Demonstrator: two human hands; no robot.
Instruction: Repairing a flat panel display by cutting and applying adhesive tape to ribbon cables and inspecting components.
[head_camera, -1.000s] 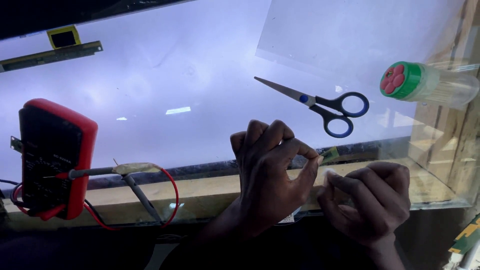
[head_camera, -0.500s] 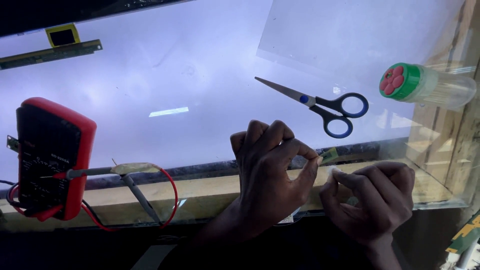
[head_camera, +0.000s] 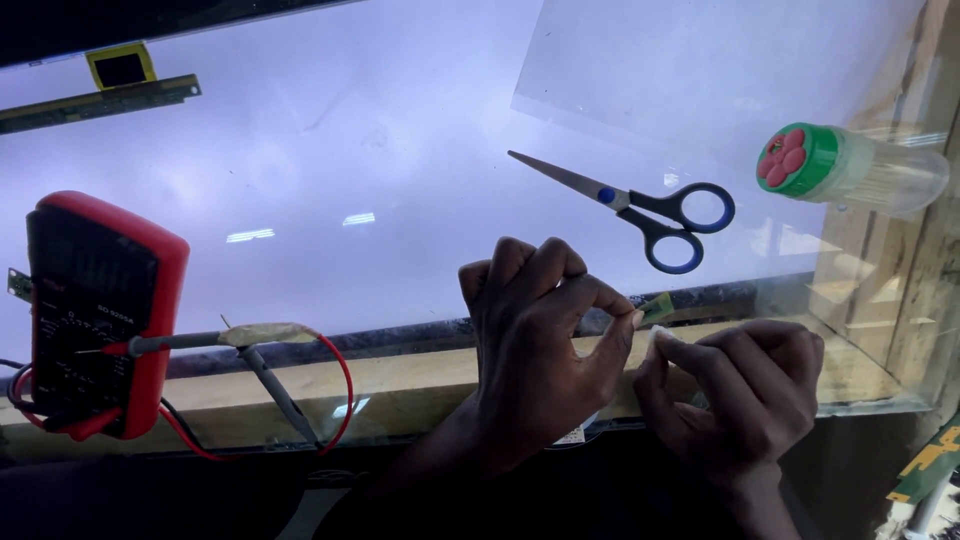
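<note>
My left hand (head_camera: 540, 345) and my right hand (head_camera: 735, 390) are close together at the near edge of a bright, lit panel (head_camera: 350, 170). The left thumb and forefinger pinch a small green-and-yellow strip (head_camera: 655, 308) at the panel's dark border. The fingertips of the right hand press a small white piece (head_camera: 662, 340) just below that strip. Both hands rest over a wooden ledge (head_camera: 400, 385). Black-handled scissors (head_camera: 640, 208) lie shut on the panel just beyond the hands.
A red and black multimeter (head_camera: 95, 310) lies at the left with red and black leads and two probes (head_camera: 260, 350) taped together. A clear tube with a green and red cap (head_camera: 850, 170) lies at the right. A clear plastic sheet (head_camera: 720, 70) covers the far right. A narrow circuit strip (head_camera: 100, 100) lies at the far left.
The hands have barely moved; the right fingertips have stayed by the strip. The view has shifted very slightly.
</note>
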